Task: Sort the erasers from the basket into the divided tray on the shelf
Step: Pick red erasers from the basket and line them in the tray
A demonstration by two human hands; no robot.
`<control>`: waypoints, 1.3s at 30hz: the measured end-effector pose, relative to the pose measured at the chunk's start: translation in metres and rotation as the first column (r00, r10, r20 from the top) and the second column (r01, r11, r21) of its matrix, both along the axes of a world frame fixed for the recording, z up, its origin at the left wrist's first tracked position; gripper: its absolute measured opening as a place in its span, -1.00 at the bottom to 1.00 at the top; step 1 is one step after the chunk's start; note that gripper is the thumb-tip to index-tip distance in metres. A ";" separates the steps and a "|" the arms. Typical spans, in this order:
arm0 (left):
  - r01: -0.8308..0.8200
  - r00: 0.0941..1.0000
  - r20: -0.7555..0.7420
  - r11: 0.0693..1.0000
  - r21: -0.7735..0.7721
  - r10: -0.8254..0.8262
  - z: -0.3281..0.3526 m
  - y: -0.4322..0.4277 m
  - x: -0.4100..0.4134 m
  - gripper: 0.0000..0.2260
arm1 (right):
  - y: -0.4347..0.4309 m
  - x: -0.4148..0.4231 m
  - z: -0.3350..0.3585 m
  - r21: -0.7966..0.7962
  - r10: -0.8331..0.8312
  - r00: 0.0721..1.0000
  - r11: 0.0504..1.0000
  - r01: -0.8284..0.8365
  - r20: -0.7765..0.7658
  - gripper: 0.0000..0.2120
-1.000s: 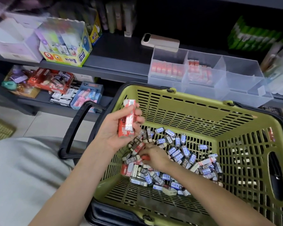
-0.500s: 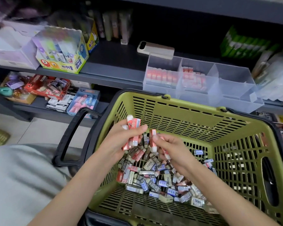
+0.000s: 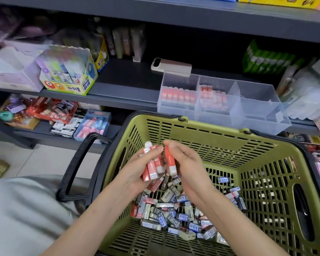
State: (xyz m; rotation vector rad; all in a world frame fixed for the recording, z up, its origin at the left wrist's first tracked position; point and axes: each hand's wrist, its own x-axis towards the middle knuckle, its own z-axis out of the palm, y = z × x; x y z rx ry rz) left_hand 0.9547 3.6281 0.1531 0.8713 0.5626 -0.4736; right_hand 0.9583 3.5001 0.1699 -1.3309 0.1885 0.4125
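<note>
A dark grey shelf (image 3: 126, 87) runs across the view at 12 o'clock, with a lower shelf (image 3: 44, 133) of packed stationery at 9 o'clock and pale tiled floor (image 3: 35, 159) below it. The clear divided tray (image 3: 262, 106) sits at the upper shelf's front edge, at 1 o'clock, just beyond the far rim of the green basket (image 3: 211, 126). Its left and middle compartments hold red erasers. A beige device (image 3: 171, 66) lies behind the tray's left corner, and a glue box (image 3: 68, 74) stands at 10 o'clock, with bare shelf between it and the tray. The basket spreads from 6 to 3 o'clock, its black handle (image 3: 76, 163) folded outward at 8 o'clock. A pile of loose erasers (image 3: 174, 215) covers its floor. Both hands hover above the pile, close together. The left hand (image 3: 135, 174) is curled round a bundle of red erasers (image 3: 151, 167), and the right hand (image 3: 188, 167) pinches a single red eraser (image 3: 169, 161) just beside the bundle. Open space lies above the basket's far wall, between hands and tray
</note>
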 end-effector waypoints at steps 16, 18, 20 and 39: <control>-0.234 0.969 0.015 0.934 -0.270 0.247 0.013 0.022 0.006 -0.87 | -0.013 0.015 -0.110 -0.614 0.386 0.895 0.657 -0.437 -0.224 -0.69; -0.288 0.948 -0.010 0.842 -0.456 0.318 0.015 0.029 0.006 -0.58 | -0.008 0.007 -0.142 -0.713 0.474 0.835 0.481 -0.511 -0.279 -0.68; -0.247 0.953 0.024 0.820 -0.515 0.303 0.018 0.031 0.005 -0.39 | 0.002 0.003 -0.157 -0.822 0.498 0.837 0.361 -0.440 -0.228 -0.71; -0.249 0.958 0.060 0.919 -0.306 0.280 0.016 0.026 0.003 -0.70 | 0.002 0.005 -0.148 -0.729 0.608 0.787 0.491 -0.477 -0.104 -0.61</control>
